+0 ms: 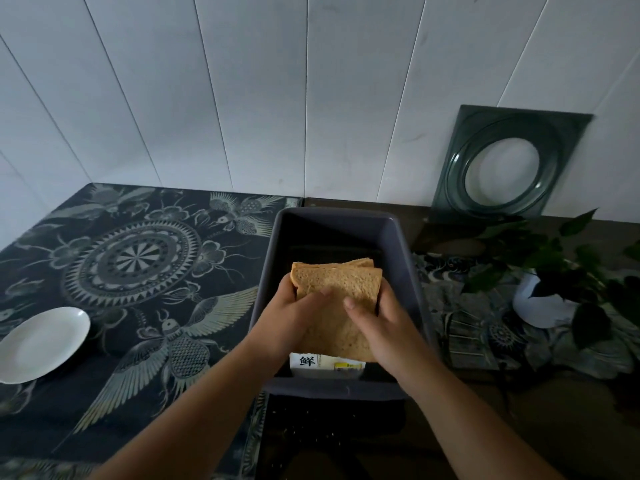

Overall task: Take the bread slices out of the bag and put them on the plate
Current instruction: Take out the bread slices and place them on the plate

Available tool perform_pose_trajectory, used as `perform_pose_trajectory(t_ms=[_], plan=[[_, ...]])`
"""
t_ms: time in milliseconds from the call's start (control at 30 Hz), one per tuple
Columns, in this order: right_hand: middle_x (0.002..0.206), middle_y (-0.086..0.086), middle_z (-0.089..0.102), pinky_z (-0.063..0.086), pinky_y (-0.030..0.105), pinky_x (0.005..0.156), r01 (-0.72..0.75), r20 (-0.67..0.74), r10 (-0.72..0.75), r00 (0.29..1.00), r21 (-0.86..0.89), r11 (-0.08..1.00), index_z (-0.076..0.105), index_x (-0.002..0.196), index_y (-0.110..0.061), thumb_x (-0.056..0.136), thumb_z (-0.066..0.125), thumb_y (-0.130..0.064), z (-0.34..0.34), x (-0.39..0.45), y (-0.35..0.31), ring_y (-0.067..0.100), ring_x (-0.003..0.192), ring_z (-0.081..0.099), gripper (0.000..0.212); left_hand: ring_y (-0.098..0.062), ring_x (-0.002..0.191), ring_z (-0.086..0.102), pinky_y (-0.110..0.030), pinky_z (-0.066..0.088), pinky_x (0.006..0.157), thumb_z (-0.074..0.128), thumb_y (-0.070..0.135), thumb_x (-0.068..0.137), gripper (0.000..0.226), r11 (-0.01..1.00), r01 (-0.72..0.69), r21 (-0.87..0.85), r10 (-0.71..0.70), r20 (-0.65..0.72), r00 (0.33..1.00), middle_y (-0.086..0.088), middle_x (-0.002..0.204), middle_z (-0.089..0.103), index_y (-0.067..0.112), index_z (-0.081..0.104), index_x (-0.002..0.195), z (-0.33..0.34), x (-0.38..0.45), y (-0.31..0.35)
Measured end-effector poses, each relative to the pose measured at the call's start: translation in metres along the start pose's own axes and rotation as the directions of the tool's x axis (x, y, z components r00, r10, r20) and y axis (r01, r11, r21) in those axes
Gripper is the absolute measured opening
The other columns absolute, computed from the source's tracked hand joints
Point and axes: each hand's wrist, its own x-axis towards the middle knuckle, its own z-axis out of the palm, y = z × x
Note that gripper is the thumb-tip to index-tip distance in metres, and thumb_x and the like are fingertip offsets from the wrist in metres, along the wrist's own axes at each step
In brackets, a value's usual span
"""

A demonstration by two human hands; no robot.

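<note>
A stack of brown bread slices (337,282) is held over a dark grey bin (405,258). My left hand (294,317) grips the stack's left edge and my right hand (384,327) grips its right side, thumb across the top slice. Under the bread, at the bin's near end, the white bread bag (325,364) shows printed characters; most of it is hidden. A white plate (40,342) lies bare at the far left of the patterned cloth, well apart from both hands.
A dark patterned cloth (138,265) covers the table's left half. A green glass square dish (509,168) leans on the white panelled wall at back right. A leafy plant in a white pot (543,303) stands to the right of the bin.
</note>
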Motion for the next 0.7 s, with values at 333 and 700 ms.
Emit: perform_pose_trajectory(t_ms=[333,700], plan=[[0.107,-0.007,0.075,0.055,0.046,0.090,-0.093,-0.076,0.119,0.990,0.285,0.954,0.071,0.099,-0.042,0.079,0.063,-0.053,-0.022,0.013,0.009,0.017,0.103,0.070,0.024,-0.036,0.105,0.066,-0.056,0.053,0.090,0.072,0.019,0.079,0.041,0.989,0.059,-0.133,-0.057,0.018,0.998,-0.020,0.116,0.068,0.010,0.062,0.118,0.007,-0.015,0.009],[0.112,-0.008,0.074,0.055,0.037,0.087,-0.178,0.514,0.083,0.854,0.138,0.974,0.058,0.122,-0.036,0.075,0.076,-0.039,-0.013,0.030,-0.013,0.013,0.103,0.070,0.051,-0.033,0.093,0.069,-0.048,0.058,0.082,0.069,0.006,0.081,0.052,0.986,-0.033,-0.164,-0.017,-0.292,0.956,-0.019,0.108,0.071,0.019,0.053,0.128,-0.008,-0.071,0.005]])
